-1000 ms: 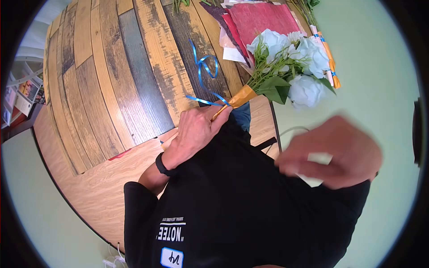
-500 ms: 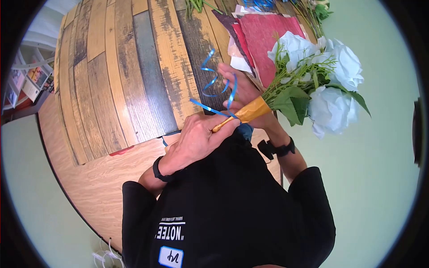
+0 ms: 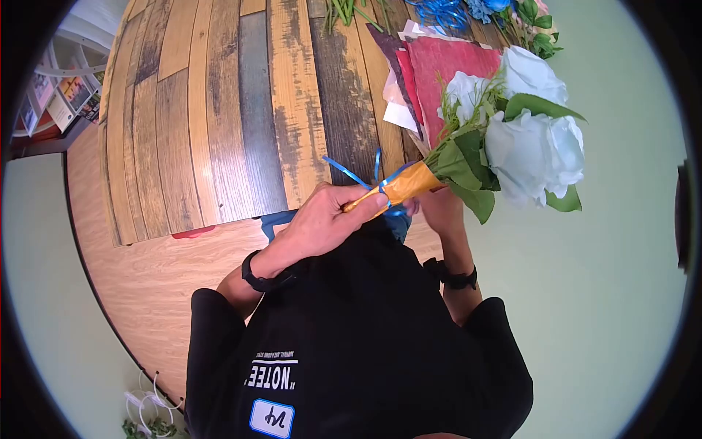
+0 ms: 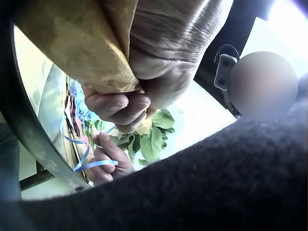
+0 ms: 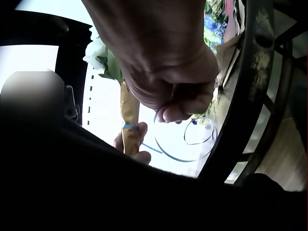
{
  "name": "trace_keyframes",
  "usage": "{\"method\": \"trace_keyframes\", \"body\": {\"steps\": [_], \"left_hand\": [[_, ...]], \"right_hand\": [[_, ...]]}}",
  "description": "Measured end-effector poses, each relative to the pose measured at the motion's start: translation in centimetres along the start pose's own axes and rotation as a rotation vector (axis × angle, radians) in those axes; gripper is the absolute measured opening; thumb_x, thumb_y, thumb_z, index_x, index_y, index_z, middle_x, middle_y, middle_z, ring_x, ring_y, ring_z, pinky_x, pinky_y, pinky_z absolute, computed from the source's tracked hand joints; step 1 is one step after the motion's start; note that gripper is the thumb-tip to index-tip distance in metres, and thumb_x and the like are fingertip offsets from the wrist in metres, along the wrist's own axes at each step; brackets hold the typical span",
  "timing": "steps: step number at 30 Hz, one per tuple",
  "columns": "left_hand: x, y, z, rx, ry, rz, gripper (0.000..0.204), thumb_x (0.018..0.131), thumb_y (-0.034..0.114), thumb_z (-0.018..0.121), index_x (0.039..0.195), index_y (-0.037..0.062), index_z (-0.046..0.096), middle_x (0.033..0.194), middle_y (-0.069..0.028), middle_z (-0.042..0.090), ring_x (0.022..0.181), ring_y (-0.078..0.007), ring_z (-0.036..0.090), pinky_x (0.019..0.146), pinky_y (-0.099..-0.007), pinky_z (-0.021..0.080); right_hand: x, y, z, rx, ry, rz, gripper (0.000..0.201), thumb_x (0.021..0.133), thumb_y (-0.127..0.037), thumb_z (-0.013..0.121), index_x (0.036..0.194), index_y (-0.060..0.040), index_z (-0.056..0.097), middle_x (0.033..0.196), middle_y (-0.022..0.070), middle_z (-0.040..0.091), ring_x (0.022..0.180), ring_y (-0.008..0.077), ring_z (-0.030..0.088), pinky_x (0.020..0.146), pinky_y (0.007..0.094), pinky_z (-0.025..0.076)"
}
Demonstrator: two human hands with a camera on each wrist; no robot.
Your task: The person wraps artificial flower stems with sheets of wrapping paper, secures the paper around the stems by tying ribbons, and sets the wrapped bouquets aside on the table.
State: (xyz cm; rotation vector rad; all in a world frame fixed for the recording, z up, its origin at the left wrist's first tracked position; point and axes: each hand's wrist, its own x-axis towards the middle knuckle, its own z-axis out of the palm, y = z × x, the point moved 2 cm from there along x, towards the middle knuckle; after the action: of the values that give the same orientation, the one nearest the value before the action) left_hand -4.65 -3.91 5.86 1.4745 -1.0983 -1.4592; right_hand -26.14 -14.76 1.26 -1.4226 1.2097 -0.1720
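My left hand (image 3: pixel 325 219) grips the lower end of a bouquet wrapped in orange-brown paper (image 3: pixel 413 183), thumb along the wrap. White roses (image 3: pixel 537 150) and green leaves (image 3: pixel 464 161) fan out of its top, tilted to the right. A blue ribbon (image 3: pixel 347 173) goes round the paper at the thumb, its loose ends sticking up. My right hand (image 5: pixel 168 72) is beneath the bouquet, partly hidden by it in the head view. Its curled fingers pinch a length of the ribbon (image 5: pixel 180 159), which hangs in a curl in the right wrist view.
Red and dark wrapping sheets (image 3: pixel 457 58) lie stacked on the plank-top table (image 3: pixel 219 132), near the roses. Behind them are a blue ribbon pile (image 3: pixel 439 13), more flowers (image 3: pixel 537 25) and cut green stems (image 3: pixel 344 11). A magazine rack (image 3: pixel 69 91) stands at far left.
My right hand came in from the right side, reached up to the ribbon with fingers spread, then went down under the bouquet with it. The left hand keeps its grip.
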Motion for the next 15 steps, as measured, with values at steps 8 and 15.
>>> {"method": "trace_keyframes", "body": {"steps": [8,15], "left_hand": [[0.6,-0.2,0.5,-0.030,-0.043,-0.059,0.045,0.102,0.041,0.061,0.083,0.0000,0.069,0.058,0.0016,0.048,0.055,-0.0054,0.042,0.050,-0.0292,0.035],[0.6,-0.6,1.1,-0.043,-0.065,-0.066,0.046,0.102,0.043,0.060,0.086,0.0004,0.070,0.058,0.0030,0.048,0.055,-0.0042,0.042,0.050,-0.0280,0.035]], "right_hand": [[-3.5,-1.2,-3.0,-0.030,0.409,-0.407,0.029,0.091,-0.003,0.070,0.118,0.0051,0.065,0.102,0.0078,0.073,0.093,0.0157,0.068,0.081,0.0320,0.055],[-2.0,2.9,0.9,0.101,0.608,-0.541,0.037,0.087,-0.009,0.078,0.120,0.0022,0.066,0.116,0.0123,0.070,0.108,0.0191,0.064,0.098,0.0344,0.047]]}}
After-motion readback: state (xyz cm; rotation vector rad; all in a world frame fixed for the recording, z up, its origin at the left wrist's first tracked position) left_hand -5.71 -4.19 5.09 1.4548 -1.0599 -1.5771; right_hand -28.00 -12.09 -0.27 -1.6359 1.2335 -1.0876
